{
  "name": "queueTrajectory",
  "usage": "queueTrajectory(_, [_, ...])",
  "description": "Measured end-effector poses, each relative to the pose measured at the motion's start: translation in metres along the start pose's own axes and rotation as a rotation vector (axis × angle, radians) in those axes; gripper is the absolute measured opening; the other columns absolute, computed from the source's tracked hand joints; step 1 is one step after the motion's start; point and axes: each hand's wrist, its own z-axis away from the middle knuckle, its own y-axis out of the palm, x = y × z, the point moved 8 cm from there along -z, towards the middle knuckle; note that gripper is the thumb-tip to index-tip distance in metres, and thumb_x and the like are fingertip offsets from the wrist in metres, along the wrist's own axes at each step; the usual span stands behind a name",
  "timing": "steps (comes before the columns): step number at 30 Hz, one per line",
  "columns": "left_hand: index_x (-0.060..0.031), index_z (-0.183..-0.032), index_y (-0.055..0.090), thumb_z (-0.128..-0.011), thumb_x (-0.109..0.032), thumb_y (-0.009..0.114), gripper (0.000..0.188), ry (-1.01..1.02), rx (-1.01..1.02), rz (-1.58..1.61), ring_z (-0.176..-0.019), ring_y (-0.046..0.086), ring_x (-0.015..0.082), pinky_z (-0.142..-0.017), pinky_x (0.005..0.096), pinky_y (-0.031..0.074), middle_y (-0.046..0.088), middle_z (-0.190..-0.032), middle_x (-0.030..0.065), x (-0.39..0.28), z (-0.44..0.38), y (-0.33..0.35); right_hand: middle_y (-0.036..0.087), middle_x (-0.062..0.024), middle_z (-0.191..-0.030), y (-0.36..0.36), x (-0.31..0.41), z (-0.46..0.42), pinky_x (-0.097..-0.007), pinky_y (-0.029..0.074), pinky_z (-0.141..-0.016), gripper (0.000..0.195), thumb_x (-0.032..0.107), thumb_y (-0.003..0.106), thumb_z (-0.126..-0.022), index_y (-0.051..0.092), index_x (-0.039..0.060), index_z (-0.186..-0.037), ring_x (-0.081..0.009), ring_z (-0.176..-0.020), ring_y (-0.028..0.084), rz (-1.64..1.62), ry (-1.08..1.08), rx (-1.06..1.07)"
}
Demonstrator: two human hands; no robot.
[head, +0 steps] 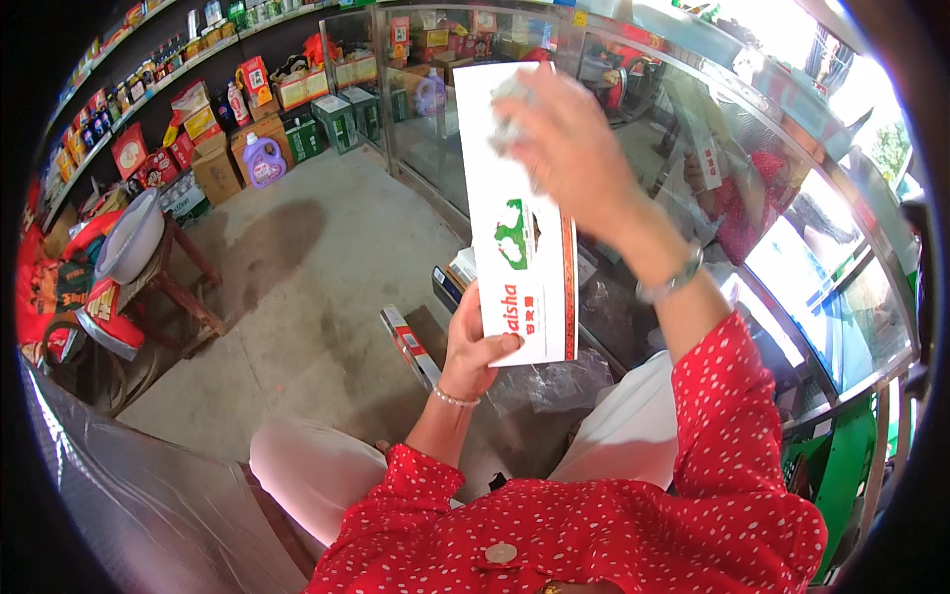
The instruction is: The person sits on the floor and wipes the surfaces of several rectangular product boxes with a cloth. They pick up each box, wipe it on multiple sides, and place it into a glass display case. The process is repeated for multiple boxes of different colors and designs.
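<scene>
A long white cardboard box [512, 171] with red lettering and a green picture stands tilted in front of me. My left hand [475, 345] grips its lower end, the thumb on the printed face. My right hand [557, 141], blurred, is over the box's upper part with a greyish crumpled cloth or wipe [512, 111] under its fingers, against the white face. Below the box lies a sheet of clear plastic film [553, 382]. Another long box, red and white [410, 345], lies to the left of my left hand.
A glass display cabinet [438, 141] stands ahead and curves round to the right. At the left, a wooden stool [167, 297] bears a pale plastic basin [132, 237]. Farther back are a purple detergent jug [264, 160], cartons [217, 169] and stocked shelves [141, 108].
</scene>
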Motion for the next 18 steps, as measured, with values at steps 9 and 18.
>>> queueTrajectory(9, [0.0064, -0.13, 0.042, -0.065, -0.009, 0.062, 0.07, -0.075, 0.047, 0.464, -0.11, 0.059, 0.0308, -0.098, 0.0408, 0.045, 0.056, -0.124, 0.0183, 0.011, 0.006, -0.01, 0.055, -0.0062, -0.124, 0.031, -0.037, -0.001, -0.029, 0.039, -0.098, 0.044, 0.029, 0.048, -0.098, 0.046, 0.0045, -0.133, -0.0133, -0.113, 0.051, -1.266, 0.716, -0.141])
queueTrajectory(18, [-0.0012, -0.132, 0.044, -0.069, -0.014, 0.062, 0.067, 0.033, -0.035, 0.556, -0.116, 0.054, 0.0294, -0.103, 0.0439, 0.04, 0.056, -0.126, 0.0139, -0.008, 0.009, -0.036, 0.031, -0.0236, -0.144, 0.026, 0.079, 0.084, -0.0351, 0.026, -0.109, 0.043, 0.008, 0.048, -0.09, 0.045, 0.0052, -0.133, -0.0324, -0.136, 0.031, -1.042, 0.506, 0.164])
